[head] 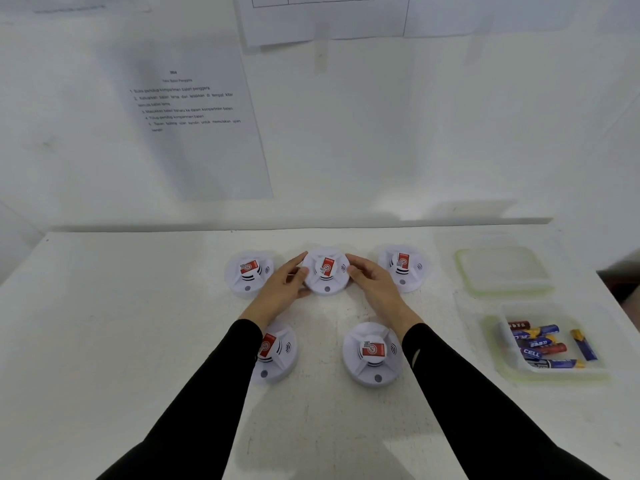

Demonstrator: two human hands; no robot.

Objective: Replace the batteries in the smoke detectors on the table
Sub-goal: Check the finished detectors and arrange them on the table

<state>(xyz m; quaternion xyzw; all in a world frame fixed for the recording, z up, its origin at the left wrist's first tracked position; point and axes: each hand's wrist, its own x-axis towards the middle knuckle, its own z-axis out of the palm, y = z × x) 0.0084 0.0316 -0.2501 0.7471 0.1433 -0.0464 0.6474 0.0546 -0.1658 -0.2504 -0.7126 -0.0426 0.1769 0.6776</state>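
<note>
Several white round smoke detectors with red labels lie on the white table. In the back row the middle detector (325, 271) sits between my left hand (284, 289) and my right hand (372, 282), which grip its left and right rims. Other detectors lie at back left (247, 273), back right (403, 268), front left (277, 351) and front right (372, 353). My left forearm hides part of the front left one. A clear tub (512, 367) at the right holds several loose batteries (543, 344).
A clear plastic lid (502, 270) lies behind the battery tub. Printed instruction sheets (194, 126) hang on the white wall behind the table. The table's right edge runs close past the tub.
</note>
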